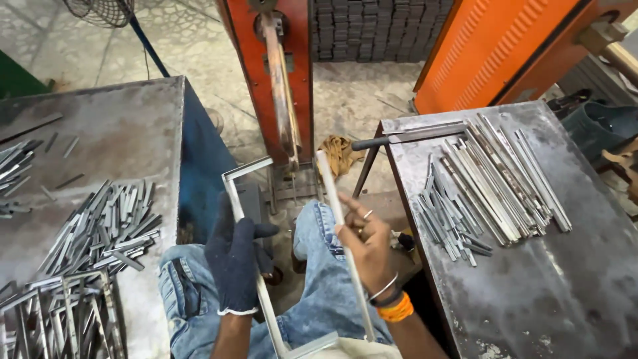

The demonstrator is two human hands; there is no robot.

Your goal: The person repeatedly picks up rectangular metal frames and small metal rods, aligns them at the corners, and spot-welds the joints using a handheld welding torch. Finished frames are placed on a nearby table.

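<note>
Two steel-topped tables flank the seated person, leaving only a narrow lane over the denim-clad knees (319,292). On the left table (126,126), heaps of short cut metal strips (106,229) lie close to its right edge, with longer bent pieces (60,312) piled at the near corner. Just right of that edge, the left hand (234,262), in a dark knit glove, is closed around the left leg of a bent metal frame (256,266) whose short top arm turns toward the orange machine (279,73). The machine's hanging lever arm (282,100) comes down between the frame's top corner and the upper end of the right bar (342,239). The bare right hand (365,242), wearing rings and an orange wristband, pinches that right bar, fingers folded over it. Behind the bar's tip a crumpled rag (339,153) lies on the floor. The right table (531,292) crowds the right wrist; long flat bars (505,176) and shorter strips (448,223) lie across its far half, and its near half is bare plate.
</note>
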